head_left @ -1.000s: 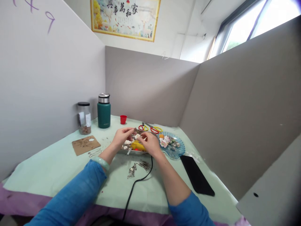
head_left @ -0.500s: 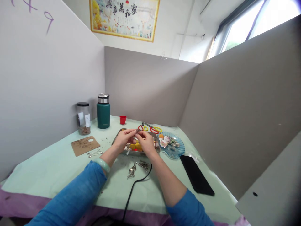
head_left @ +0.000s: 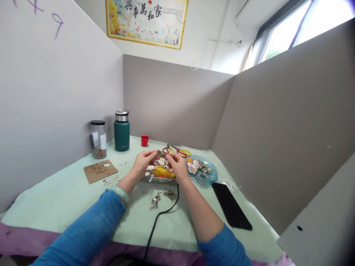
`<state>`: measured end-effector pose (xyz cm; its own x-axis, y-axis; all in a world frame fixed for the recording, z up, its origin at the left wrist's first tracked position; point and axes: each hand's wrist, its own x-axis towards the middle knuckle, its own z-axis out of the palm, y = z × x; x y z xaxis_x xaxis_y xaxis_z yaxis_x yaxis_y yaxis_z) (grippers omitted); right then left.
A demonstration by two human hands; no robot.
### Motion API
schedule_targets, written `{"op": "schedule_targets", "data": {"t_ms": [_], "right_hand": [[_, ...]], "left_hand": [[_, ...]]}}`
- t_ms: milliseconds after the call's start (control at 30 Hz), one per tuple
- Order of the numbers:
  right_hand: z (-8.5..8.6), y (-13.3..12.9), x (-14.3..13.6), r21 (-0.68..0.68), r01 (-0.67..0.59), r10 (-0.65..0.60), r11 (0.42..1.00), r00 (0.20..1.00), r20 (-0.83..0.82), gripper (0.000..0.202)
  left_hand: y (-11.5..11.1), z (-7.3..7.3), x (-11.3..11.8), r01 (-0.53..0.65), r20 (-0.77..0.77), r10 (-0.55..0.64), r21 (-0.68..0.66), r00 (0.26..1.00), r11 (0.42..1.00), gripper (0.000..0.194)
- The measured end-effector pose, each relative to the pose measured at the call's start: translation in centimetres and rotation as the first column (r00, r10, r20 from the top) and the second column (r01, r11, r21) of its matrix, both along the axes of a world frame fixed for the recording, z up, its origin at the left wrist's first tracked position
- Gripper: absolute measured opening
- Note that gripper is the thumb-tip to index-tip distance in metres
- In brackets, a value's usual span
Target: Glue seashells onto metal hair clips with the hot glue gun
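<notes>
Over a metal tray, my left hand (head_left: 144, 162) and my right hand (head_left: 179, 167) pinch a small dark brownish piece (head_left: 162, 154) between their fingertips, one at each side. The piece is too small to name. Below them in the tray (head_left: 162, 180) lies a yellow tool that looks like a glue gun (head_left: 164, 172), among white flower-like pieces (head_left: 150, 168). My hands hide part of the tray. Silver metal clips (head_left: 155, 201) lie in small piles on the cloth in front of it.
A black cord (head_left: 158, 218) runs from the tray to the front edge. A blue plate (head_left: 206, 181) of ornaments, scissors (head_left: 183, 152) and a black phone-like slab (head_left: 231, 207) are to the right. A green bottle (head_left: 122, 135), jar (head_left: 98, 142), red cup (head_left: 144, 140) and brown card (head_left: 100, 171) stand or lie left.
My hands have moved apart, the right one to the right. The dark piece now shows more fully between them, and more of the tray's contents is visible.
</notes>
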<state>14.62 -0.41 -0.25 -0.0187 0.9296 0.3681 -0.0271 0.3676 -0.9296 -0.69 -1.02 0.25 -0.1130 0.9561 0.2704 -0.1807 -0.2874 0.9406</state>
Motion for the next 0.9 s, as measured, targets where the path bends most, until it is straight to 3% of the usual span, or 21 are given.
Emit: {"op": "schedule_targets", "data": {"t_ms": [133, 267, 333, 500, 900], "right_hand": [[0.0, -0.3, -0.3, 0.040, -0.014, 0.005, 0.999, 0.979, 0.205, 0.027], [-0.1, -0.4, -0.8, 0.252, 0.059, -0.160, 0.966, 0.903, 0.399, 0.028], [-0.1, -0.3, -1.0, 0.286, 0.089, -0.202, 0.954, 0.896, 0.396, 0.030], [0.0, -0.4, -1.2, 0.226, 0.130, -0.196, 0.965, 0.934, 0.300, 0.032], [-0.2, -0.5, -1.2, 0.133, -0.080, 0.057, 0.988, 0.983, 0.173, 0.030]], "left_hand": [[0.0, 0.0, 0.2, 0.003, 0.022, -0.004, 0.042, 1.000, 0.999, 0.050], [0.0, 0.0, 0.2, 0.032, 0.078, -0.035, 0.031, 0.996, 0.999, 0.046], [0.1, -0.1, 0.2, 0.059, 0.109, -0.058, -0.001, 0.992, 0.998, 0.045], [0.2, -0.2, 0.2, 0.169, 0.190, -0.156, -0.055, 0.969, 0.984, 0.039], [0.1, -0.2, 0.2, 0.206, 0.245, -0.167, -0.141, 0.955, 0.968, 0.022]]}}
